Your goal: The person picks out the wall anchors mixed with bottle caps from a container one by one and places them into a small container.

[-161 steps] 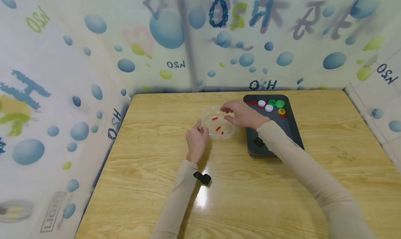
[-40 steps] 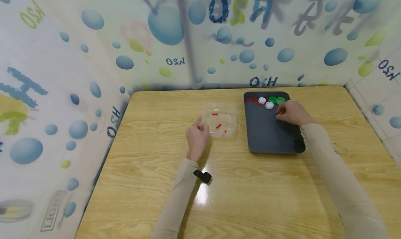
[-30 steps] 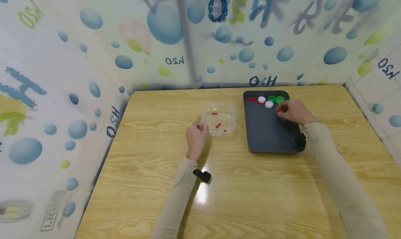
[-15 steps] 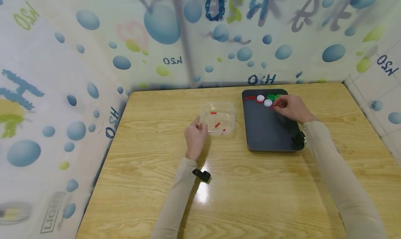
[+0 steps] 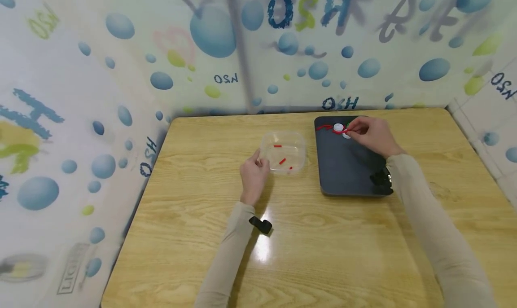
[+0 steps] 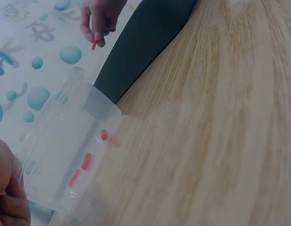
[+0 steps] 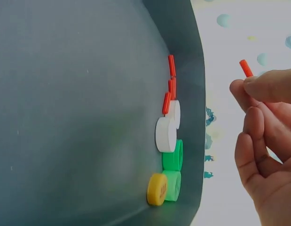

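Note:
My left hand (image 5: 253, 178) pinches the left near edge of a clear plastic container (image 5: 298, 153) standing on the table. Inside it lie several short red sticks (image 6: 86, 161). Over the far part of the dark tray (image 5: 343, 169), my right hand (image 5: 373, 136) holds another short red stick (image 7: 246, 68) between thumb and forefinger. In the right wrist view, several red sticks (image 7: 171, 66) lie along the tray's wall, beside two white bottle caps (image 7: 166, 134). Two green caps (image 7: 172, 157) and a yellow cap (image 7: 157, 189) follow in line; in the head view the hand covers most of these.
The wooden table (image 5: 194, 164) carries the container and, to its right, the tray with its raised rim. A patterned wall (image 5: 282, 88) rises right behind the table's far edge, and another wall (image 5: 52, 164) stands on the left.
From over the container, my right hand has gone right to the tray's caps, then shifted left and up with a red stick pinched. My left hand keeps its grip on the container.

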`<state>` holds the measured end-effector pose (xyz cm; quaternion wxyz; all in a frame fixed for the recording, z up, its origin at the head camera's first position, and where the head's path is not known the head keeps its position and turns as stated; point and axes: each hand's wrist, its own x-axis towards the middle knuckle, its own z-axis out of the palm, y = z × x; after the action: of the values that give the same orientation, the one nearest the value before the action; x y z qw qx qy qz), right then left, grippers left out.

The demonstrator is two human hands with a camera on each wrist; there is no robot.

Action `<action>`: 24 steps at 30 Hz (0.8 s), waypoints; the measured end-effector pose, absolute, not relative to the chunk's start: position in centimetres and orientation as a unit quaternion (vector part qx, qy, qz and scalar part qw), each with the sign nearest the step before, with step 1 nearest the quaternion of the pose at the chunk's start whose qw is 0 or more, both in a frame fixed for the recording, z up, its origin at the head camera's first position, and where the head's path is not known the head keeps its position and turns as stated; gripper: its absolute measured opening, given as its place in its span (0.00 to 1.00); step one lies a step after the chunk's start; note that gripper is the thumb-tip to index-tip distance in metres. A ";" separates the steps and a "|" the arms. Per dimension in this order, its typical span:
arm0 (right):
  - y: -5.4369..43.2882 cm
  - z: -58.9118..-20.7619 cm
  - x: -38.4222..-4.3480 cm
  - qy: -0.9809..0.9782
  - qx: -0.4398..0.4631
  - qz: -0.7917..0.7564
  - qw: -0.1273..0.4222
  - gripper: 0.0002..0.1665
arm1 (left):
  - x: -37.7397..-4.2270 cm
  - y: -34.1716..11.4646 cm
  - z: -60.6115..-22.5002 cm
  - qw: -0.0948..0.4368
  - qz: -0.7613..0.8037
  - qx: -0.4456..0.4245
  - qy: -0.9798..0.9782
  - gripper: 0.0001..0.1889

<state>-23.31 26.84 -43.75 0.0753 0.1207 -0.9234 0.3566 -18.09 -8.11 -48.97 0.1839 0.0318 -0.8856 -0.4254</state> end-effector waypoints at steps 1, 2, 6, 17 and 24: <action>26.7 -43.8 -23.3 -0.923 0.121 0.359 0.074 0.07 | -18.1 -8.1 -49.0 0.185 -0.425 0.034 -0.886 0.23; 26.6 -43.8 -23.4 -0.922 0.122 0.361 0.072 0.07 | -18.1 -8.0 -48.9 0.185 -0.424 0.038 -0.886 0.23; 26.4 -44.0 -23.5 -0.919 0.123 0.368 0.068 0.07 | -18.1 -7.9 -49.0 0.193 -0.418 0.042 -0.886 0.23; 24.7 -43.6 -23.5 -0.901 0.132 0.410 0.056 0.07 | -18.1 -7.8 -49.0 0.194 -0.411 0.046 -0.889 0.22; 22.5 -43.2 -23.7 -0.889 0.161 0.425 0.052 0.07 | -18.1 -7.9 -48.9 0.195 -0.410 0.043 -0.890 0.22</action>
<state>-23.68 22.46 -43.19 0.0516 0.1609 -0.8891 0.4253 -18.08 -7.91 -48.95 0.1946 0.0425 -0.8899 -0.4105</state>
